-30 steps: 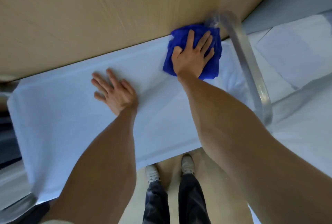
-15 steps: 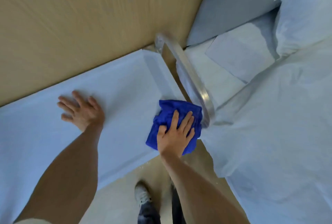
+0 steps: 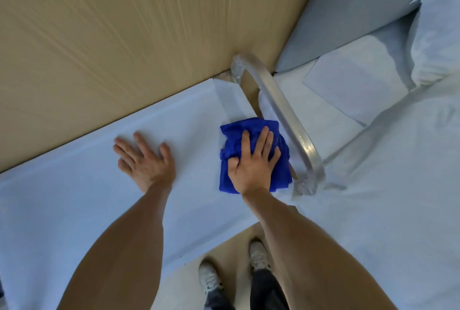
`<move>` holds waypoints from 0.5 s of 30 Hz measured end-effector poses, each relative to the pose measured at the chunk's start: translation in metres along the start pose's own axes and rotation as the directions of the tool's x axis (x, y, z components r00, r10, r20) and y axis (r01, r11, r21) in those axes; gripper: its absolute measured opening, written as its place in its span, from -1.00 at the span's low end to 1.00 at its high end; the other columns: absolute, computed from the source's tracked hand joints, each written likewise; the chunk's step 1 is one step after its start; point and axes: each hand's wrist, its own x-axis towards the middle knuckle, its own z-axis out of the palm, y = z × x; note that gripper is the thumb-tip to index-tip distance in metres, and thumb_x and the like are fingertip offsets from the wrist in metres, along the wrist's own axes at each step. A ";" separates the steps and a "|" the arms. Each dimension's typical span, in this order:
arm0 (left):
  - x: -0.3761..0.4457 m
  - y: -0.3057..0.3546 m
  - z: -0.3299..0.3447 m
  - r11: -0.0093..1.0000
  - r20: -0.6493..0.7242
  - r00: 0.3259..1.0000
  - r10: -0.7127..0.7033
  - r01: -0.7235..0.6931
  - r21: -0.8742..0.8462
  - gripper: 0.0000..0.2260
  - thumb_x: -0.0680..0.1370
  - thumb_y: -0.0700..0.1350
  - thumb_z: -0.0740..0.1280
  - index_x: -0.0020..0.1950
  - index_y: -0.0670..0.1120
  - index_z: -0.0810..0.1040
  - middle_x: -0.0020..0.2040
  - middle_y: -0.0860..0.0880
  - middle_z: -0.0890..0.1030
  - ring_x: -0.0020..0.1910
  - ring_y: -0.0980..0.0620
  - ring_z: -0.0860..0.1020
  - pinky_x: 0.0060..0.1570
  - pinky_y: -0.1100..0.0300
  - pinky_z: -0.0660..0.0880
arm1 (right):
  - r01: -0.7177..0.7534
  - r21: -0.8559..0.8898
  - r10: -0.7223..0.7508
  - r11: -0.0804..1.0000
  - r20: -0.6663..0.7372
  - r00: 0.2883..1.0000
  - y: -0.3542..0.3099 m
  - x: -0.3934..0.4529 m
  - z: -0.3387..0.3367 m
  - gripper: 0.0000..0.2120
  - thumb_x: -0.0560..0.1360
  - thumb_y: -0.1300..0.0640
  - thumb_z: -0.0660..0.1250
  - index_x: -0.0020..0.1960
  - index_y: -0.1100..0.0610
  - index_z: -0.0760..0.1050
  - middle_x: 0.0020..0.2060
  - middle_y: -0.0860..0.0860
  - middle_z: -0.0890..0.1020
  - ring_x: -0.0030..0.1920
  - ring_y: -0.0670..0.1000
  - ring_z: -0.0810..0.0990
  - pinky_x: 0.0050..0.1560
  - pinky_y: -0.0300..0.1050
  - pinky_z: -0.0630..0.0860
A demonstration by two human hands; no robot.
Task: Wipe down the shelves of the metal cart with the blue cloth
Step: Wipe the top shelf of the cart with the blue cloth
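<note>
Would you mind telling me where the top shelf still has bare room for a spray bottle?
The top shelf lies bare left of the left hand, out to the picture's edge, and in the strip between both hands. It is crowded at the right end, where the right hand presses the blue cloth beside the metal handle.

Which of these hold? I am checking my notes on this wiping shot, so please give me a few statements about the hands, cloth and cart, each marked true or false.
1. The right hand presses on the blue cloth. True.
2. The left hand holds a second cloth. False: it lies flat on the top shelf, holding nothing.
3. The cloth lies near the metal handle. True.
4. The cloth is at the shelf's left end. False: it is at the right end, by the handle.
5. The person's shoes show below the shelf. True.
</note>
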 end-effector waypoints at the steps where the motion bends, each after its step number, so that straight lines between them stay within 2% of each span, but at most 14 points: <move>1: 0.001 0.000 0.001 1.000 -0.001 1.000 -0.012 0.012 -0.007 -0.36 0.57 0.19 0.04 0.59 -0.08 0.05 0.58 -0.27 -0.12 0.56 -0.21 -0.13 0.46 -0.16 -0.07 | 0.071 0.001 -0.071 0.997 0.003 0.997 -0.007 0.023 -0.002 -0.32 0.50 -0.14 -0.02 0.59 0.05 0.15 0.58 0.29 0.01 0.58 0.28 -0.05 0.47 0.38 -0.03; 4: 0.004 -0.004 0.005 0.999 -0.003 0.999 -0.039 0.039 0.010 -0.33 0.54 0.21 0.01 0.59 -0.07 0.06 0.58 -0.26 -0.11 0.56 -0.20 -0.12 0.46 -0.16 -0.05 | 0.167 -0.031 -0.167 0.985 0.003 0.986 -0.040 0.085 -0.005 -0.31 0.49 -0.15 -0.06 0.59 0.03 0.13 0.59 0.26 -0.04 0.59 0.25 -0.09 0.48 0.35 -0.06; 7: 0.008 -0.002 0.006 0.999 -0.003 0.999 -0.046 0.046 0.006 -0.32 0.53 0.22 -0.01 0.58 -0.07 0.06 0.58 -0.25 -0.11 0.56 -0.20 -0.12 0.46 -0.16 -0.04 | 0.159 -0.009 -0.159 0.987 0.009 0.987 -0.080 0.132 -0.009 -0.31 0.51 -0.13 -0.01 0.61 0.04 0.05 0.59 0.24 -0.04 0.59 0.23 -0.11 0.50 0.33 -0.09; 10: 0.007 -0.001 0.008 0.999 -0.001 0.999 -0.041 0.041 0.023 -0.31 0.51 0.22 -0.03 0.59 -0.08 0.07 0.58 -0.26 -0.11 0.56 -0.20 -0.11 0.46 -0.16 -0.03 | 0.116 -0.022 -0.117 0.993 -0.041 0.992 -0.092 0.139 -0.007 -0.29 0.49 -0.12 0.02 0.60 0.08 0.09 0.59 0.23 0.04 0.59 0.23 -0.05 0.50 0.34 -0.07; 12: 0.005 -0.001 0.005 0.998 0.018 0.998 -0.054 0.053 0.021 -0.31 0.51 0.21 -0.04 0.59 -0.08 0.06 0.58 -0.26 -0.13 0.56 -0.21 -0.12 0.46 -0.16 -0.04 | 0.115 -0.029 -0.116 0.993 -0.011 0.993 -0.091 0.133 -0.011 -0.28 0.48 -0.10 0.04 0.60 0.11 0.08 0.59 0.22 0.04 0.59 0.22 -0.04 0.50 0.33 -0.07; 15: 0.003 0.000 0.005 0.999 0.007 1.000 -0.016 0.016 0.031 -0.31 0.52 0.21 -0.03 0.58 -0.11 0.08 0.58 -0.28 -0.11 0.56 -0.24 -0.11 0.45 -0.18 -0.03 | 0.194 -0.026 -0.194 0.981 0.012 0.981 -0.103 0.126 -0.014 -0.24 0.44 -0.11 -0.02 0.60 0.14 0.10 0.59 0.23 0.04 0.59 0.21 -0.03 0.50 0.32 -0.08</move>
